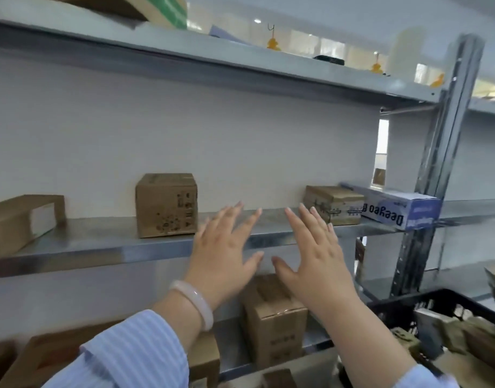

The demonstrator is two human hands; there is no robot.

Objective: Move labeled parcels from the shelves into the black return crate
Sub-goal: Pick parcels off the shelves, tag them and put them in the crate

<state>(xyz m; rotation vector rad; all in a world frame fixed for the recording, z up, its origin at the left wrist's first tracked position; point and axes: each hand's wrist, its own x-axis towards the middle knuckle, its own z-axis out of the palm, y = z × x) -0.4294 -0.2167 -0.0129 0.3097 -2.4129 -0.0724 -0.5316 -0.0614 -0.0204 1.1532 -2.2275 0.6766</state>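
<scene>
Both hands are raised in front of the middle shelf (100,247), fingers spread and holding nothing. My left hand (222,253) is just right of a small brown cardboard box (166,205) with black printed symbols. My right hand (315,252) is left of a flat brown parcel (334,204) and a blue and white carton (394,210). A long brown parcel with a white label (19,222) lies at the shelf's far left. The black return crate (403,306) sits at the lower right and holds several parcels.
A tall brown box (274,323) stands on the lower shelf under my hands, with more brown boxes (204,357) to its left. A metal upright (436,163) rises at the right. The top shelf (212,60) carries a box at its left end.
</scene>
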